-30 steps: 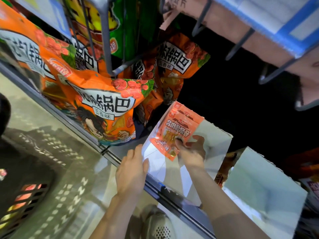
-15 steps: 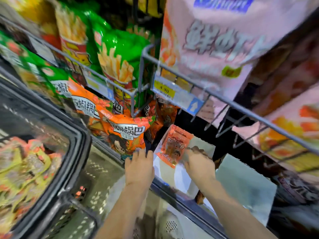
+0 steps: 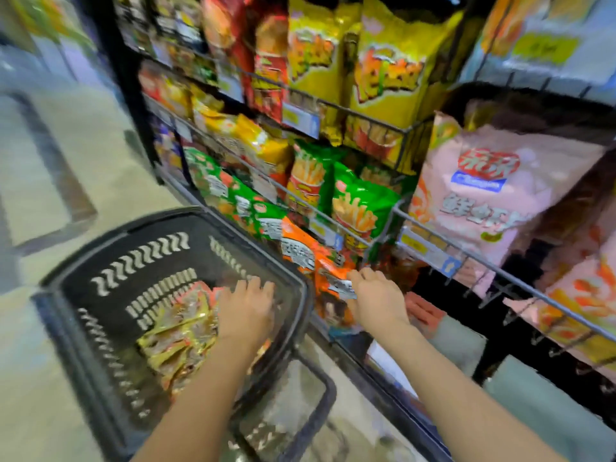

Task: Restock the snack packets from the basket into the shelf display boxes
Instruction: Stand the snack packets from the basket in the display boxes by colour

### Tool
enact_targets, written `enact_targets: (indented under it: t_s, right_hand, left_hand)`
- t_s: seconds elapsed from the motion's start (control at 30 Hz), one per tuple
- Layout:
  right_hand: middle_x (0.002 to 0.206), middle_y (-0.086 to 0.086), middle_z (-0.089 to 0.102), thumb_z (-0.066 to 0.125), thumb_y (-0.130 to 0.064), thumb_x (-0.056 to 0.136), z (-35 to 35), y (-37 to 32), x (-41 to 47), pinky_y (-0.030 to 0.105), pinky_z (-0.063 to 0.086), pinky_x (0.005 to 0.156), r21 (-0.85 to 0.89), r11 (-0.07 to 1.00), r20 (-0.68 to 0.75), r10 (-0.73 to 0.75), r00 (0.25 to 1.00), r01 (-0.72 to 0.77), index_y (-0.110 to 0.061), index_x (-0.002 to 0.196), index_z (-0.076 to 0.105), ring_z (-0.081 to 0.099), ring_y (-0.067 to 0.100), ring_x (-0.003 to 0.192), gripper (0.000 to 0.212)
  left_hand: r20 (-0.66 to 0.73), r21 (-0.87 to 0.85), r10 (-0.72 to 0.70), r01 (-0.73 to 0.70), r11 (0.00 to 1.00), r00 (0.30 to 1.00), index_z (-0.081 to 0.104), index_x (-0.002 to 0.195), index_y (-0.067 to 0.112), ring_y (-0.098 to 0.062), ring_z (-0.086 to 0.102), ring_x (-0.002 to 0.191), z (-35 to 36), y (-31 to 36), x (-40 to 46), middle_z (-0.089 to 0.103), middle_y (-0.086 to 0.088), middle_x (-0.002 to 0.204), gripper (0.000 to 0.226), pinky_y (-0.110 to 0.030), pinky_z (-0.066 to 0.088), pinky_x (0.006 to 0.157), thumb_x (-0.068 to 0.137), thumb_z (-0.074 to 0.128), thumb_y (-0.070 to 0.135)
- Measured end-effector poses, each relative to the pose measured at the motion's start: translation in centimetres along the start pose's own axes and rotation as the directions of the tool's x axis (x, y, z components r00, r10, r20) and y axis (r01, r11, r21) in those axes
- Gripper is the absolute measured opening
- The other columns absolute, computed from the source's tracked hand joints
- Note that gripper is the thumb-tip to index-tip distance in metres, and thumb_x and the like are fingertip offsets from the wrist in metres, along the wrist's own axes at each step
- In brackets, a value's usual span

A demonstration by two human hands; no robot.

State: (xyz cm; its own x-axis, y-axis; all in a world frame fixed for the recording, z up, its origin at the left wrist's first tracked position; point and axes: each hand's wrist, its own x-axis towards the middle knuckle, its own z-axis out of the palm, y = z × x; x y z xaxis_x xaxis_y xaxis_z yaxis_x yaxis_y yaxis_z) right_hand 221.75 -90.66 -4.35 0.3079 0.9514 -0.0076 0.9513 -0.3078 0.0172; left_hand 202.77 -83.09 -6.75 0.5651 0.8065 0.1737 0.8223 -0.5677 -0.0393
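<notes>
A black plastic basket stands on the floor at lower left, holding a pile of gold and orange snack packets. My left hand reaches into it, fingers spread flat on the packets. My right hand hovers by the bottom shelf, fingers loosely extended and holding nothing I can see. Just right of it an orange-red packet sits in a pale display box. A second pale display box lies further right. The image is motion-blurred.
Wire shelves with price tags carry large bags: orange rice-crust bags, green fry bags, a pink prawn-cracker bag, yellow bags higher up. A dark shelf rail runs beside the basket. Pale floor lies to the left.
The view has swung up and left. My left hand moved from the shelf edge into the basket onto the packets. My right hand let go of the orange-red packet, now in the box.
</notes>
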Motion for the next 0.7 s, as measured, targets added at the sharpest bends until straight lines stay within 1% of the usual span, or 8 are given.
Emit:
enact_targets:
  t_s: [0.07,0.1,0.17,0.2,0.23,0.33,0.47,0.7]
  right_hand:
    - [0.127,0.01,0.05,0.054,-0.029,0.091,-1.0,-3.3,0.3,0.037,0.042,0.091,0.042,0.996,-0.016,-0.079,0.997,0.08,-0.014,0.133,0.044,0.046,0.03,0.121,0.046]
    - [0.127,0.01,0.05,0.055,-0.029,0.091,-1.3,-4.7,0.5,0.038,0.043,0.092,0.054,0.993,-0.017,-0.109,0.994,0.109,-0.015,0.133,0.044,0.045,0.03,0.122,0.046]
    - [0.129,0.008,0.049,0.054,-0.031,0.092,-1.5,-6.8,0.7,0.037,0.043,0.093,0.06,0.986,0.006,-0.158,0.987,0.158,-0.016,0.134,0.042,0.044,0.028,0.124,0.046]
    - [0.13,0.008,0.049,0.053,-0.031,0.093,-1.6,-8.1,0.9,0.037,0.044,0.092,0.061,0.981,0.024,-0.188,0.982,0.187,-0.016,0.134,0.041,0.044,0.027,0.124,0.045]
    - [0.13,0.008,0.048,0.053,-0.03,0.093,-1.5,-9.2,1.1,0.037,0.044,0.092,0.068,0.976,0.038,-0.209,0.977,0.206,-0.015,0.133,0.041,0.044,0.027,0.123,0.044]
    - [0.128,0.007,0.049,0.054,-0.027,0.093,-1.2,-12.2,1.8,0.037,0.046,0.088,0.082,0.967,0.065,-0.245,0.967,0.239,-0.016,0.133,0.041,0.046,0.027,0.122,0.043]
    - [0.128,0.009,0.049,0.052,-0.026,0.094,0.3,-14.9,2.9,0.04,0.047,0.086,0.091,0.96,0.182,-0.278,0.943,0.265,-0.014,0.135,0.039,0.048,0.03,0.12,0.045]
    - [0.123,0.011,0.058,0.052,-0.021,0.092,5.6,-16.4,5.7,0.039,0.048,0.085,0.176,0.972,0.446,-0.218,0.868,0.154,-0.014,0.125,0.049,0.056,0.033,0.112,0.034]
  left_hand:
    - [0.026,0.039,-0.087,0.086,0.996,0.996,0.063,0.063,0.01,-0.03,0.06,0.054,-1.1,-3.3,-1.7,0.058,-0.009,0.062,0.04,-0.037,0.048,0.051,0.033,0.088,0.015]
    - [0.061,0.063,-0.134,0.13,0.989,0.989,0.066,0.071,0.01,-0.031,0.063,0.062,-1.7,-4.6,-2.3,0.061,-0.01,0.069,0.039,-0.04,0.05,0.056,0.039,0.088,0.017]
    - [0.148,0.062,-0.189,0.181,0.981,0.971,0.063,0.108,0.013,-0.031,0.061,0.1,-2.2,-6.4,-3.3,0.063,-0.009,0.106,0.038,-0.044,0.046,0.082,0.073,0.072,0.024]
    - [0.168,0.084,-0.234,0.223,0.971,0.958,0.053,0.124,0.018,-0.028,0.053,0.115,-2.1,-7.6,-3.8,0.055,-0.006,0.123,0.04,-0.043,0.04,0.093,0.086,0.057,0.027]
    - [0.193,0.1,-0.253,0.238,0.966,0.948,0.044,0.132,0.021,-0.025,0.046,0.122,-2.1,-8.7,-4.3,0.049,-0.004,0.13,0.04,-0.042,0.035,0.097,0.092,0.047,0.027]
    - [0.225,0.129,-0.295,0.272,0.954,0.929,0.038,0.135,0.023,-0.023,0.044,0.124,-1.8,-11.2,-5.6,0.046,-0.002,0.133,0.042,-0.041,0.034,0.099,0.094,0.041,0.027]
    - [0.255,0.13,-0.32,0.296,0.946,0.912,0.031,0.142,0.023,-0.023,0.043,0.126,-0.3,-13.4,-6.1,0.043,-0.003,0.138,0.048,-0.04,0.034,0.099,0.095,0.04,0.025]
    - [0.39,0.144,-0.304,0.268,0.952,0.869,0.026,0.146,0.021,-0.026,0.037,0.133,4.5,-15.5,-4.3,0.033,-0.008,0.148,0.053,-0.04,0.036,0.1,0.096,0.041,0.025]
